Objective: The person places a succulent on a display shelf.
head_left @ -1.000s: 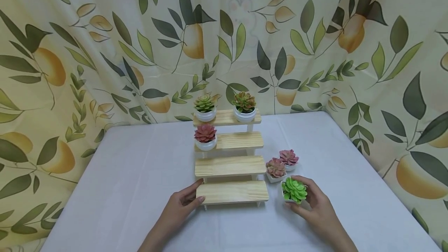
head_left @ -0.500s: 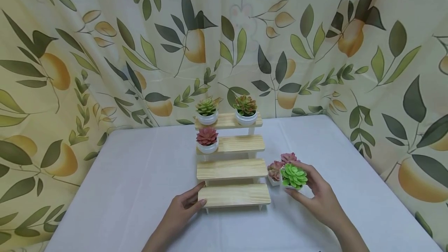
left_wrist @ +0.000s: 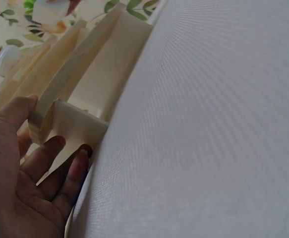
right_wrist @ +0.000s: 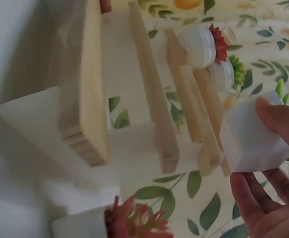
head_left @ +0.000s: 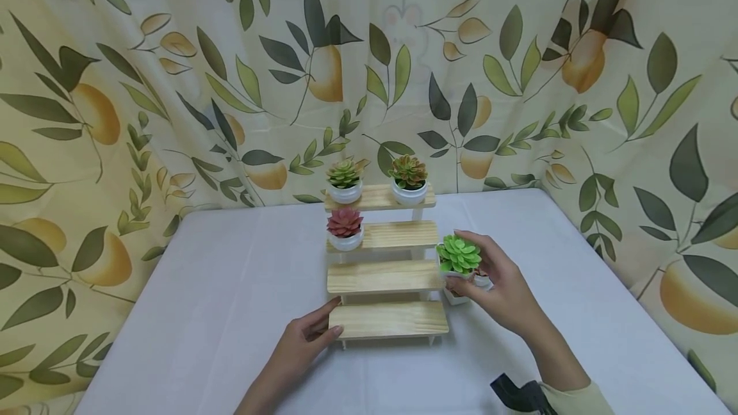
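Note:
In the head view a stepped wooden display stand point(head_left: 387, 319) stands mid-table. My left hand point(head_left: 305, 341) grips the left end of its lowest step, with the left wrist view showing the thumb point(left_wrist: 19, 110) on the board's edge and curled fingers below. A bright green artificial succulent point(head_left: 459, 253) in a square white pot point(right_wrist: 256, 136) is held by my right hand point(head_left: 504, 290), thumb and fingers on opposite sides of the pot. It hovers off the table near the right end of the second-highest step. Two pink succulents are mostly hidden behind that hand; a white pot point(head_left: 455, 296) shows below it.
A light green succulent point(head_left: 344, 181) and a reddish-green one point(head_left: 409, 179) stand on the top step in round white pots. A red succulent point(head_left: 345, 229) sits at the left of the step below. White cloth covers the table point(head_left: 230, 287); a patterned curtain point(head_left: 277, 69) hangs behind.
My right hand has raised the green succulent from beside the pink ones and carried it left and away from me, toward the stand. The left hand keeps its place on the lowest step.

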Available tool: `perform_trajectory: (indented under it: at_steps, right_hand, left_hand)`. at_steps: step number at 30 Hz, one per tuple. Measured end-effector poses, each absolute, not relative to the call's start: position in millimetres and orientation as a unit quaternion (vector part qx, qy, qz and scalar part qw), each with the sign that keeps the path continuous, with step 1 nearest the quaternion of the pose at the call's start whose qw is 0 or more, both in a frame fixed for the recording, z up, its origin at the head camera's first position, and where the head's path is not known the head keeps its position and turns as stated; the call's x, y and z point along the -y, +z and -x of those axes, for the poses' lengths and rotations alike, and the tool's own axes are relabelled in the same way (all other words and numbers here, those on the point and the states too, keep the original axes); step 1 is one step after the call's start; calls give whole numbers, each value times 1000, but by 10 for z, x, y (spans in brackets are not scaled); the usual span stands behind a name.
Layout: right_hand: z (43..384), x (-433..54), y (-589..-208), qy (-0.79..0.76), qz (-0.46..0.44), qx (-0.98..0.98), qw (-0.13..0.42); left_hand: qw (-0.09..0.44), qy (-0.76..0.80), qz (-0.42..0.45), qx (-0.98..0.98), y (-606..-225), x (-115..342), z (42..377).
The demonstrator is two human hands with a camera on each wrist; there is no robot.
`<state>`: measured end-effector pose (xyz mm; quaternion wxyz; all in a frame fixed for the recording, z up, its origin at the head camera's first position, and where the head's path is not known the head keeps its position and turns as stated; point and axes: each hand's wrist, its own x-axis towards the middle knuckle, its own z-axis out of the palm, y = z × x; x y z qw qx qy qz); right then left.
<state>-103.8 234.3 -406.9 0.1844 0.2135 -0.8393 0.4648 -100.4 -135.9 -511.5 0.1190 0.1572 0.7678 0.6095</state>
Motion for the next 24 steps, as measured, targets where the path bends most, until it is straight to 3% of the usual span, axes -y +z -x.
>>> perform_trajectory:
  at_steps: [12,24]
  right_hand:
    - [1437,-2061,-3887,462,-257,834,159]
    - [1530,-1864,-3896,468,-235,841,137]
  left_hand:
    - [125,624,-163,-754,-5139,1365,1025]
    - [120,615,-166,-761,-5150,1365,1032]
